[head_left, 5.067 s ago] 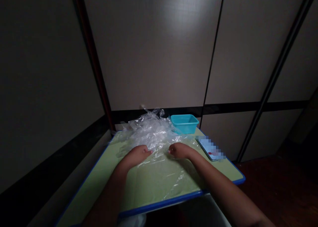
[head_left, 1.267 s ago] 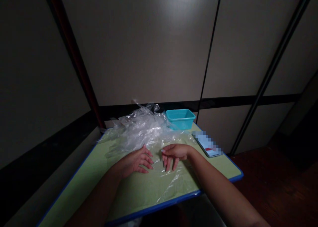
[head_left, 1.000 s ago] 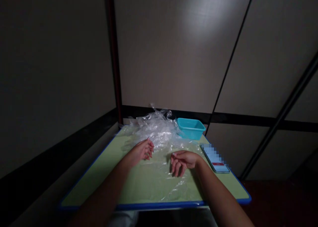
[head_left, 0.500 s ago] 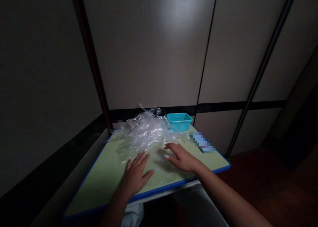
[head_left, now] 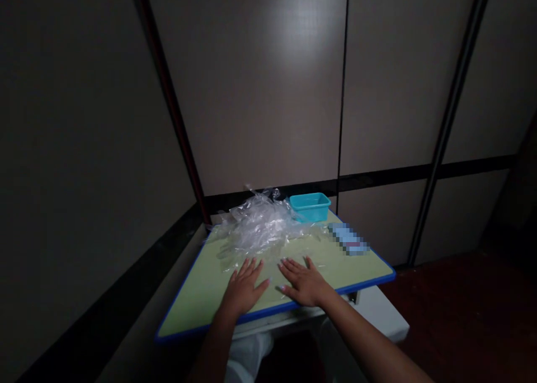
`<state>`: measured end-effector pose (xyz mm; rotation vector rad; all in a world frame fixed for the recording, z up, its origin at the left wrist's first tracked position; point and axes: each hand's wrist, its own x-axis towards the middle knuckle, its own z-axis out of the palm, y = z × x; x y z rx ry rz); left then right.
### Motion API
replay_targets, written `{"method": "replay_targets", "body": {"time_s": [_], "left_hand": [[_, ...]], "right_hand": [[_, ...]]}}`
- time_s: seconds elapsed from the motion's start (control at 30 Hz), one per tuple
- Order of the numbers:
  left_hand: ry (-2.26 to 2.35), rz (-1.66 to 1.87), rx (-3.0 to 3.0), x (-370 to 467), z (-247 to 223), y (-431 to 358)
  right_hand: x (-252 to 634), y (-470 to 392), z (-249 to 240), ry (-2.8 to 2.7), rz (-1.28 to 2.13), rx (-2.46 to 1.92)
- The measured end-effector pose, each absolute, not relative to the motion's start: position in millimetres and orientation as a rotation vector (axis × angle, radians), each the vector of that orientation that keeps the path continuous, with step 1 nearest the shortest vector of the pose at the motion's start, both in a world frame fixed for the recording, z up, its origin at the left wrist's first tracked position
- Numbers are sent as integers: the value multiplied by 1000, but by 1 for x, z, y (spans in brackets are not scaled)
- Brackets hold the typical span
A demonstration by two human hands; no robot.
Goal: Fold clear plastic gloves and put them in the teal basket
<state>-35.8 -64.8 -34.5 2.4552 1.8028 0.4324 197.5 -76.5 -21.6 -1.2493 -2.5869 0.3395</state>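
My left hand [head_left: 245, 288] lies palm down near the front of the light green table [head_left: 188, 302], fingers spread and holding nothing. To its right, my right hand [head_left: 302, 280] rests flat with its fingers apart, also without anything in its grip. Thin clear plastic lies flat on the tabletop around the fingertips, its outline hard to make out. Just beyond both hands is a crumpled heap of clear plastic [head_left: 262, 226].
A turquoise basket [head_left: 311, 208] stands at the back right of the table, beside the heap. A pixelated flat object [head_left: 348, 239] lies near the right edge. Behind rise large cabinet panels [head_left: 260, 92]; a white surface [head_left: 380, 313] juts out below the table.
My right hand has come down from a raised, curved pose to lie flat, nearer the front edge. My left hand stays spread. The view has shifted slightly.
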Motion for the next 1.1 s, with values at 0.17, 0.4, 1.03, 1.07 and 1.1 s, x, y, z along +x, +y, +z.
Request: {"method": "replay_targets", "body": {"time_s": [0.17, 0.4, 1.03, 1.07, 1.1], "left_hand": [[1880, 569, 2459, -49, -36, -68], [1787, 269, 2527, -45, -38, -76], [1381, 768, 3230, -63, -52, -116], [1358, 763, 3255, -62, -52, -115], [1338, 758, 3275, -63, -51, -115]], "right_hand": [[201, -82, -19, -2455, 263, -1198], [218, -100, -21, -2435, 80, -1181], [235, -133, -57, -2423, -289, -1074], [233, -132, -57, -2428, -292, -1057], [231, -131, -58, -2429, -296, -1038]]}}
